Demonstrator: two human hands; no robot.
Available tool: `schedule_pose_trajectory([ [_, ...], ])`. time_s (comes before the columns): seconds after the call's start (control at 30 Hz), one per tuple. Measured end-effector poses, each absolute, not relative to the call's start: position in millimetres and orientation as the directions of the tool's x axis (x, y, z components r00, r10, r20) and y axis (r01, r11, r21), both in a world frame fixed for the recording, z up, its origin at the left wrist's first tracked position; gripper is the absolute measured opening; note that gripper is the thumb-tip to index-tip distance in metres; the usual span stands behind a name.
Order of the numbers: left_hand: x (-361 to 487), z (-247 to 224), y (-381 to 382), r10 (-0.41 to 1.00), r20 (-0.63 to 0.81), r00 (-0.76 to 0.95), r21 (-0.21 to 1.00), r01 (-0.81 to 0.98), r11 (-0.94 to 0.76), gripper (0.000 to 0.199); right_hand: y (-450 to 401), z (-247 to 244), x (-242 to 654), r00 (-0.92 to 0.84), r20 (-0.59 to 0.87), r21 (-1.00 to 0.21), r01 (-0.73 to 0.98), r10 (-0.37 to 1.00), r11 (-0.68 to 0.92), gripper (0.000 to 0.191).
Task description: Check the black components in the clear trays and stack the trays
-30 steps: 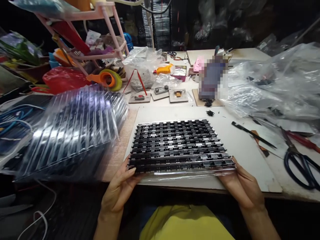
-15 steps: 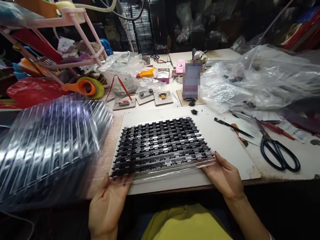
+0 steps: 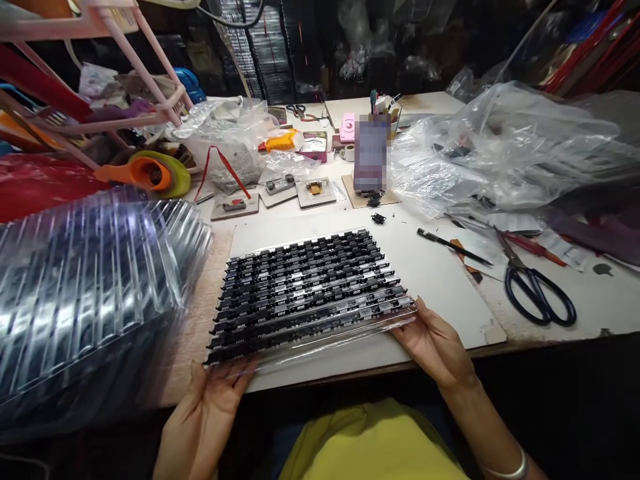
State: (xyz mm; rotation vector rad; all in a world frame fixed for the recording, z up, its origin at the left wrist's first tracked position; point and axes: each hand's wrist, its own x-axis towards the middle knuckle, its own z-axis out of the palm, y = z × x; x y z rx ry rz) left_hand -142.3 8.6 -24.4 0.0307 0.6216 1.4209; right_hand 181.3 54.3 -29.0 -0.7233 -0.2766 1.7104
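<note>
A clear plastic tray (image 3: 310, 293) filled with rows of small black parts lies over a white board (image 3: 440, 293), its near edge toward me. My left hand (image 3: 207, 400) grips the tray's near left corner, thumb above and fingers underneath. At the near right corner, my right hand (image 3: 435, 343) holds it the same way, with some fingertips hidden below the plastic. One loose black part (image 3: 379, 218) rests on the board behind the tray.
Stacked clear trays (image 3: 95, 287) stand at the left. Scissors (image 3: 540, 293), a black pen-like tool (image 3: 455, 247) and plastic bags (image 3: 500, 147) lie to the right. Small fixtures (image 3: 316, 191) sit farther back, near an orange tape dispenser (image 3: 150, 173).
The whole view has shifted, so the bench items appear farther left. Both hands still hold the tray, whose left end appears slightly nearer to me.
</note>
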Motion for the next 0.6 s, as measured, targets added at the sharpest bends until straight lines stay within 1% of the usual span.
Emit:
schedule_pose_trajectory([
  [0.07, -142.2, -24.1, 9.0, 0.916, -0.402, 0.011, 0.394, -0.900, 0.184, 0.044, 53.9, -30.0, 181.0, -0.096, -0.330, -0.543, -0.794, 0.939, -0.272, 0.021],
  [0.27, -132.7, -16.0, 13.2, 0.908, -0.413, -0.077, 0.417, -0.902, 0.113, 0.043, 53.0, -31.2, 180.1, -0.075, -0.348, -0.584, -0.762, 0.934, -0.279, 0.019],
  [0.6, -131.9, -18.5, 11.6, 0.889, -0.443, -0.115, 0.459, -0.881, 0.115, 0.038, 51.5, -30.6, 178.9, -0.024, -0.383, -0.627, -0.727, 0.923, -0.280, 0.025],
])
